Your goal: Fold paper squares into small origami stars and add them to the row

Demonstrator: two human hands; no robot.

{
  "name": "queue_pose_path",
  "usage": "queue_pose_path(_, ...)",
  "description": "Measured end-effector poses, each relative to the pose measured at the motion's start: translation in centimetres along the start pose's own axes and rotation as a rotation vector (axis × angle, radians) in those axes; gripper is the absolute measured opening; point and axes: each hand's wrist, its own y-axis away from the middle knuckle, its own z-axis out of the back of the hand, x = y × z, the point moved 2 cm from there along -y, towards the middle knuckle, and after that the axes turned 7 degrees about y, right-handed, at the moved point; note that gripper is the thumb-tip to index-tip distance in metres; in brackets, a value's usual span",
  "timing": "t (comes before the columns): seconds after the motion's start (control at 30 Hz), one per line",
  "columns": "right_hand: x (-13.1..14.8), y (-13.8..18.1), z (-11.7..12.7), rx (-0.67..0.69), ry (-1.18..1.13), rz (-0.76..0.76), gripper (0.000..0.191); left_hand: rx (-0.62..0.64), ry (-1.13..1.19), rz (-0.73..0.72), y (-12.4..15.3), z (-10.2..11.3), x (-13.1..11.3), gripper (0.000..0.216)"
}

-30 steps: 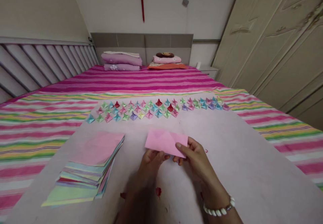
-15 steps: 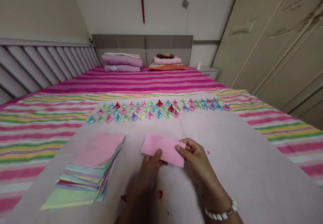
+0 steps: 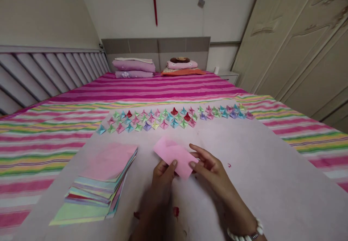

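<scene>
A folded sheet of pink paper (image 3: 176,156) is held tilted above the pale board, between my two hands. My left hand (image 3: 164,174) pinches its lower left edge, thumb on top and fingers beneath. At the right corner my right hand (image 3: 208,166) grips with the thumb in front, while its index finger sticks out past the edge. To the left lies a stack of coloured paper (image 3: 108,161), pink on top, with green, blue and other sheets fanned below. Beyond my hands stand rows of small folded paper pieces (image 3: 164,124) in several colours.
The pale board (image 3: 244,183) rests on a striped bedspread (image 3: 35,139). Small red scraps (image 3: 176,211) lie near my left forearm. Folded bedding (image 3: 134,67) is piled by the headboard (image 3: 141,47). A slatted rail (image 3: 54,70) runs along the left, a wardrobe (image 3: 307,52) along the right.
The pink paper has turned clockwise, its right end now lower and nearer me. My right index finger has lifted and straightened away from the paper. The whole view has shifted slightly.
</scene>
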Motion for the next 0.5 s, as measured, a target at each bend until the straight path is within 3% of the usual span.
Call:
queue_pose_path(0.2, 1.09, 0.63, 0.11, 0.234, 0.228, 0.203, 0.040, -0.003, 0.039, -0.039, 0.03, -0.25, -0.28, 0.032)
queue_pose_path(0.37, 1.00, 0.45, -0.31, 0.164, 0.356, 0.294, 0.031, 0.018, 0.061, -0.023, 0.22, -0.64, -0.41, 0.034)
queue_pose_path(0.5, 0.90, 0.32, -0.31, 0.107, 0.323, 0.301, 0.018, 0.029, 0.108, -0.026, 0.30, -0.81, -0.67, 0.035)
